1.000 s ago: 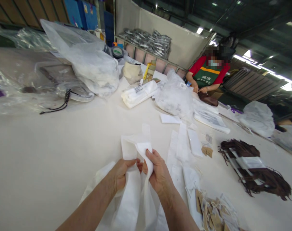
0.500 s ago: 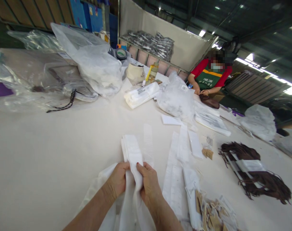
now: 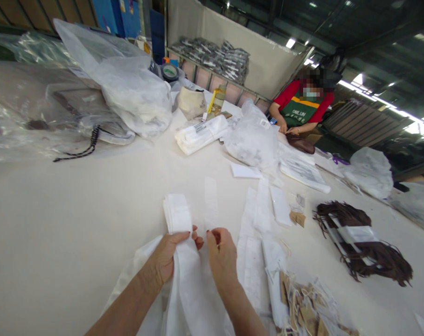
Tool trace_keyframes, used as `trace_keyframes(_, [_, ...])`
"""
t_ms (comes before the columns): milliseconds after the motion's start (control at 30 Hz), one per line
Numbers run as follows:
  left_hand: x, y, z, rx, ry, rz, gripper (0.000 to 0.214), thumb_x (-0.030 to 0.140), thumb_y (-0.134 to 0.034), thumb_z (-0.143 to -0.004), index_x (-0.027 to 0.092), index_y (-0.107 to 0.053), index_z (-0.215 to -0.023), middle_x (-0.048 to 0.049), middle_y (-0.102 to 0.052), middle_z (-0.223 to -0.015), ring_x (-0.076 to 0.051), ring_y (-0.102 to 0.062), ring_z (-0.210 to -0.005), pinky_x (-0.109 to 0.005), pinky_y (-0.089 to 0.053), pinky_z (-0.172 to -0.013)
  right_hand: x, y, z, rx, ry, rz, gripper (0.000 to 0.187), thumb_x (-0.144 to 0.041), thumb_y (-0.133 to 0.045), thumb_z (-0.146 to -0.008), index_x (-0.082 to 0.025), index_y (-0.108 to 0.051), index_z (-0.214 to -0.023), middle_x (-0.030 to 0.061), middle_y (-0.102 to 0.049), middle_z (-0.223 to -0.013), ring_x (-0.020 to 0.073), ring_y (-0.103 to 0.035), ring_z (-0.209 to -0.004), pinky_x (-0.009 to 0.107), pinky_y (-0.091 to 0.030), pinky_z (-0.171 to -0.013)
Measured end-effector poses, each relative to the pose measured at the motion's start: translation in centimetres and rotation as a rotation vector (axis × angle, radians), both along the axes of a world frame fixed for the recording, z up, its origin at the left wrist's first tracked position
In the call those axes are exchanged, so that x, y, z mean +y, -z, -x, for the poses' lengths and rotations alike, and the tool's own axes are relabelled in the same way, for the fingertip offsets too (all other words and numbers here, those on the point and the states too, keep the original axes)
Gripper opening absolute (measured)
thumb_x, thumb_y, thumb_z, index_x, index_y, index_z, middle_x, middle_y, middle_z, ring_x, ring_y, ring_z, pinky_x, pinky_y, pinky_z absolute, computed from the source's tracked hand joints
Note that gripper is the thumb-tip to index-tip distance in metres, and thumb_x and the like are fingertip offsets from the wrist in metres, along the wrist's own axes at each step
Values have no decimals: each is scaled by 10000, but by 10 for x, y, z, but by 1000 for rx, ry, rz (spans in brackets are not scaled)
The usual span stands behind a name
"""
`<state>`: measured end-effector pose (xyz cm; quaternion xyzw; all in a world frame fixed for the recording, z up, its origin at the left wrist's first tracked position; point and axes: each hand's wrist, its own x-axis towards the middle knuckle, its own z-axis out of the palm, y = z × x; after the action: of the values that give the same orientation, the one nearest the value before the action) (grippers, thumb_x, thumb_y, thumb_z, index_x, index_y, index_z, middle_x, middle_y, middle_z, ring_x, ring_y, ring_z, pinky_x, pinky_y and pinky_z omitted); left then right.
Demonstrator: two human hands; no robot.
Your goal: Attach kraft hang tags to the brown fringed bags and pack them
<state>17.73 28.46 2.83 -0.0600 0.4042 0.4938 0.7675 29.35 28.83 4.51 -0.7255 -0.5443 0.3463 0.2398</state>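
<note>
My left hand (image 3: pixel 171 254) is wrapped round a long, folded white strip of thin, soft material (image 3: pixel 178 212), thumb on top and fingertips showing past its right edge. The strip's folded end points away from me, and its loose length hangs down toward my body. Just to the right, my right hand (image 3: pixel 221 252) is off the strip, its thumb and forefinger closed together. Those fingertips meet the near end of a narrow translucent strip (image 3: pixel 211 198) on the table; whether they grip it is unclear. A wider white sheet (image 3: pixel 135 270) lies under my left forearm.
White paper strips (image 3: pixel 248 261) and tagged brown cards (image 3: pixel 308 308) lie to the right. Beyond them is a dark brown fringed bundle (image 3: pixel 365 242). Plastic-wrapped bags (image 3: pixel 128 98) fill the back left. Across the table (image 3: pixel 75 224), a co-worker in a green apron (image 3: pixel 299 112) handles a brown item.
My right hand has let go of the folded white strip and moved right to the translucent strip. My left hand still holds the fold. The whole view has shifted slightly.
</note>
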Motion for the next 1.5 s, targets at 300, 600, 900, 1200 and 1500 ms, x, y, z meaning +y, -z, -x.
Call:
trace_keyframes(300, [-8, 11, 3, 3, -9, -116, 161, 49, -547, -720, 41, -616, -866, -52, -573, -641, -165, -578, -611, -329, -532, -685, 41, 14, -11, -237, 104, 124, 157, -287, -604, -662, -154, -563, -735, 133, -563, -885, 297, -563, -863, 380, -397, -745])
trace_keyframes(600, [-5, 12, 3, -21, 10, -112, 156, 64, -560, -711, 46, -616, -855, -54, -573, -631, -165, -577, -606, -316, -516, -672, 29, 8, -17, 238, 89, 71, 116, -301, -474, -716, -205, -413, -694, -30, -466, -595, 139, -496, -591, 264, -396, -570])
trace_keyframes(900, [-3, -1, 4, -38, 78, -12, 148, 56, -519, -725, 74, -616, -836, -70, -625, -622, -166, -602, -566, -297, -520, -633, 14, -17, -13, 1172, 22, 243, 568, -196, -729, -541, -210, -560, -1083, 15, -651, -905, 132, -587, -653, 272, -480, -613])
trace_keyframes(1200, [-2, 2, 3, -85, 186, -12, 288, 47, -550, -607, 68, -652, -876, -86, -650, -590, -209, -629, -563, -318, -525, -620, -2, -12, 1, 1203, -209, 358, 669, -130, -719, -548, -226, -548, -1187, -18, -655, -837, 84, -538, -626, 186, -425, -566])
trace_keyframes(1500, [-4, 2, 1, -46, 151, -35, 284, 46, -547, -571, 75, -661, -829, -65, -621, -516, -190, -598, -479, -289, -511, -523, -8, -7, 8, 1026, -97, 342, 764, -150, -637, -542, -161, -442, -1281, -15, -647, -815, 92, -509, -601, 207, -385, -547])
